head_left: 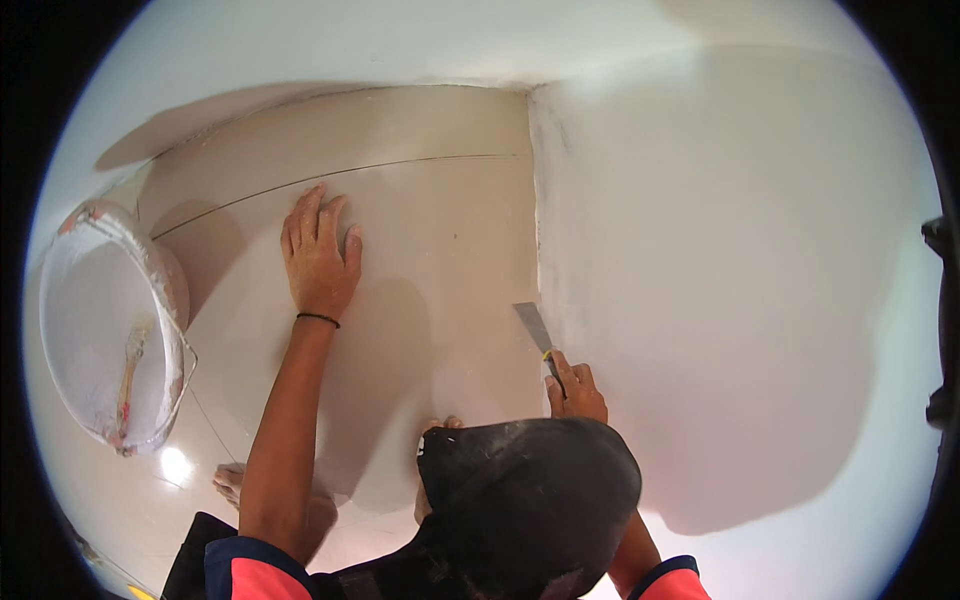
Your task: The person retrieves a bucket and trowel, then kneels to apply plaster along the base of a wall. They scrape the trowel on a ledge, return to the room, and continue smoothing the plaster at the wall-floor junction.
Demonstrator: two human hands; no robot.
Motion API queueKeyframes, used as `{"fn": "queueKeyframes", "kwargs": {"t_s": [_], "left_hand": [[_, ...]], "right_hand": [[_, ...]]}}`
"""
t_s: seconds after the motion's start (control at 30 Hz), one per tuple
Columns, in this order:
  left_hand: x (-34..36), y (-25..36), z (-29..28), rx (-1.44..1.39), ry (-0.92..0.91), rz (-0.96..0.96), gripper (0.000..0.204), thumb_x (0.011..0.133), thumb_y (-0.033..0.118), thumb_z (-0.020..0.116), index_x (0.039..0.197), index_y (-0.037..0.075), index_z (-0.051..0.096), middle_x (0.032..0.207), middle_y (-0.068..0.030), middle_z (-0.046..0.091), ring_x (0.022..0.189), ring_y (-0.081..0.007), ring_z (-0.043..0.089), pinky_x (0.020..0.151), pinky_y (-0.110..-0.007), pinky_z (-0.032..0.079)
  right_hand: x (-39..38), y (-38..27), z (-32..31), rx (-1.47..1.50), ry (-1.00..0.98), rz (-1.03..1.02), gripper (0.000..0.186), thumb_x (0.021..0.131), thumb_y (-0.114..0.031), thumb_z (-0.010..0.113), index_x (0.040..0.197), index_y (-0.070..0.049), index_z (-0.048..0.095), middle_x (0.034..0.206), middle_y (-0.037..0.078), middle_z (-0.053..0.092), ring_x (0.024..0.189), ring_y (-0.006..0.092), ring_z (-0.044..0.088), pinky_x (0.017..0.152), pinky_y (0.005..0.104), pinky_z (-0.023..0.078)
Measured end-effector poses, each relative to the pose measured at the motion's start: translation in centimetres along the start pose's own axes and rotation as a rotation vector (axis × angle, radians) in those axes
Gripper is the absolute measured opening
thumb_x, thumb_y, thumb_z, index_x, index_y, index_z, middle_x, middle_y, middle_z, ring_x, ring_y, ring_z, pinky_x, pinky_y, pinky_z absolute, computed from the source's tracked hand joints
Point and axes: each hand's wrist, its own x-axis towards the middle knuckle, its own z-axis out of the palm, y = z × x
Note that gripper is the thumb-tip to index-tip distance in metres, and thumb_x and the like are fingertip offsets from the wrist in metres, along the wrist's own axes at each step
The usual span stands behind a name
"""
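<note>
In the head view, my only one, I have the right hand point(580, 393) wrapped around the dark handle of a flat scraper with a grey metal blade and a yellow collar point(533, 328). That grip is firmly on the tool. The blade lies over the glossy beige tiled floor point(470, 275), just beside the foot of the pale plastered wall point(720, 260); I cannot tell whether its edge touches either one.

The left hand point(318, 262) grasps nothing: its fingers are spread and it appears to rest on the tiles, a good prop for my weight.

I take the step to be working the blade along that seam. To do it well, I would hold the blade low, follow the wall line in short, even strokes, and avoid letting a corner dig into plaster or scratch tile. The black-clad knee point(530, 490) crowds my right wrist, so I would leave it room. The white round bucket point(172, 285), with a wooden-handled brush point(130, 372) inside, stands well apart on the left.
</note>
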Motion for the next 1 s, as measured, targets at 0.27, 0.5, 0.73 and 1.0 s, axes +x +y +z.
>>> {"fn": "queueKeyframes", "kwargs": {"t_s": [0.27, 0.5, 0.73, 1.0], "left_hand": [[0.0, -0.4, 0.0, -0.012, -0.036, 0.144, 0.045, 0.092, 0.021, 0.067, 0.135, 0.010, 0.057, 0.152, -0.0097, 0.046, 0.143, -0.0299, 0.039, 0.121, -0.049, 0.027], [5.1, 6.9, 7.9, -0.042, -0.206, 0.482, 0.061, 0.097, 0.033, 0.061, 0.149, 0.006, 0.045, 0.160, -0.0123, 0.039, 0.149, -0.0296, 0.033, 0.124, -0.051, 0.021], [-4.0, 13.8, 10.1, -0.005, -0.779, 1.097, 0.066, 0.097, 0.043, 0.058, 0.155, 0.016, 0.040, 0.165, -0.0039, 0.032, 0.155, -0.0261, 0.022, 0.128, -0.053, 0.013], [-10.0, 11.1, 3.5, -0.451, -1.240, 0.592, 0.018, 0.091, 0.016, 0.066, 0.105, 0.015, 0.078, 0.110, -0.0067, 0.075, 0.112, -0.0259, 0.067, 0.104, -0.043, 0.046]], "right_hand": [[-0.4, 3.1, 11.6, 0.105, 0.425, -0.151, 0.050, 0.098, -0.018, 0.065, 0.146, -0.013, 0.055, 0.111, 0.012, 0.060, 0.089, 0.0305, 0.066, 0.071, 0.0407, 0.056], [3.6, -1.8, 3.2, 0.190, 0.511, -0.248, 0.042, 0.098, -0.022, 0.065, 0.137, -0.009, 0.059, 0.111, 0.016, 0.062, 0.091, 0.0363, 0.065, 0.074, 0.0457, 0.055], [18.3, -9.6, -10.4, -0.051, 0.516, -0.443, 0.030, 0.103, -0.033, 0.054, 0.118, -0.010, 0.066, 0.102, 0.019, 0.070, 0.094, 0.0422, 0.067, 0.077, 0.0525, 0.055], [18.7, -8.8, -9.4, -0.107, 0.230, -0.277, 0.032, 0.098, -0.034, 0.053, 0.109, -0.010, 0.072, 0.102, 0.022, 0.071, 0.094, 0.0433, 0.068, 0.080, 0.0544, 0.054]]}}
